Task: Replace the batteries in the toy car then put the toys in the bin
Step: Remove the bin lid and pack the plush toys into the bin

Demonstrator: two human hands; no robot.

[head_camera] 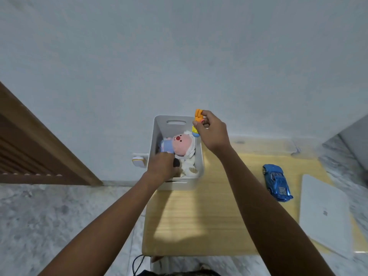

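Boxy white bin (157, 134), soft plush (180, 145) inside — glossy blue car (276, 182) on slatted wood

- both forearms are bare, no sleeves showing anywhere up to the frame edge
- left hand (162, 166) and right hand (213, 132): no rings, watch or gloves
- pinkish polish on one right fingernail
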